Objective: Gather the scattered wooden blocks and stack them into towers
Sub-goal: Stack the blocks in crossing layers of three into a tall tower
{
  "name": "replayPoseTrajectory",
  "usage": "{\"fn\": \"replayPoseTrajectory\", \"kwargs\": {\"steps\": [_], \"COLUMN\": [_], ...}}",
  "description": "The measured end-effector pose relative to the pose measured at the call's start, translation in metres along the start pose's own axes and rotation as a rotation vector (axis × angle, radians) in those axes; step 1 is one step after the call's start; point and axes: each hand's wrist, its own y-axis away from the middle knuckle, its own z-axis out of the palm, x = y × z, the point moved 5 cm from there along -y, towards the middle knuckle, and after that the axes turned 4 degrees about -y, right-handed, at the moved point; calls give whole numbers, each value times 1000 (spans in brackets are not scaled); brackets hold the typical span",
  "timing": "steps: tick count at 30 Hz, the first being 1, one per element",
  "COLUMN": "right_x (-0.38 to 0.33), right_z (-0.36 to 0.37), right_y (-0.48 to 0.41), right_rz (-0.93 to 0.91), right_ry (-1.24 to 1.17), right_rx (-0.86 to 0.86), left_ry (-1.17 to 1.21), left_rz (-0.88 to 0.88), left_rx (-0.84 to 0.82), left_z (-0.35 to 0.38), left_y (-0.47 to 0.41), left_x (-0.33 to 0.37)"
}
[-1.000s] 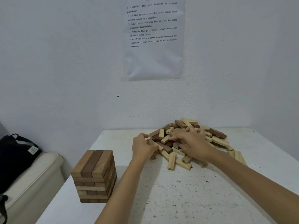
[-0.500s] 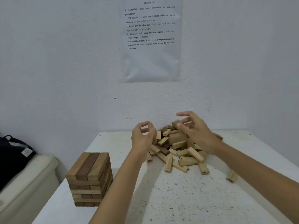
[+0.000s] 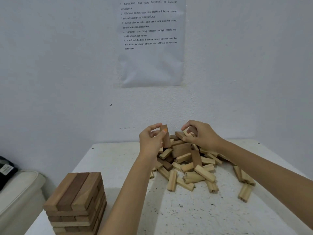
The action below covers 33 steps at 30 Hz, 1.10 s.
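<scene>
A heap of loose wooden blocks point(image 3: 191, 163), light and dark, lies at the back middle of the white speckled table point(image 3: 194, 214). My left hand point(image 3: 150, 141) is raised over the heap's left side and pinches a brown block point(image 3: 166, 137) held nearly upright. My right hand point(image 3: 201, 134) hovers over the top of the heap, fingers curled round a dark block point(image 3: 192, 130). A stacked tower point(image 3: 76, 202) of several layers stands at the table's front left corner, apart from both hands.
A printed instruction sheet point(image 3: 149, 41) hangs on the wall behind the table. A cream cushioned seat point(image 3: 18, 189) with a black bag point(image 3: 6, 170) on it stands left of the table. A few stray blocks point(image 3: 244, 184) lie right of the heap.
Both hands have lifted off the heap, each now holding a block. The heap has been pulled closer together, and stray blocks have rolled out to the right.
</scene>
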Motion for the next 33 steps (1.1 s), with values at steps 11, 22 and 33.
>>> {"fn": "replayPoseTrajectory", "kwargs": {"steps": [11,22,33], "right_x": [25,8,-32], "right_z": [19,-15,-30], "right_y": [-8,17,93], "right_rz": [-25,-59,75], "right_ry": [67,-55,-356], "right_rx": [190,418,342], "left_ry": [16,5,-105], "left_rz": [-29,0,45], "left_rx": [5,-22,-125], "left_z": [0,5,6], "left_y": [-5,8,58], "left_x": [-9,2,19]}}
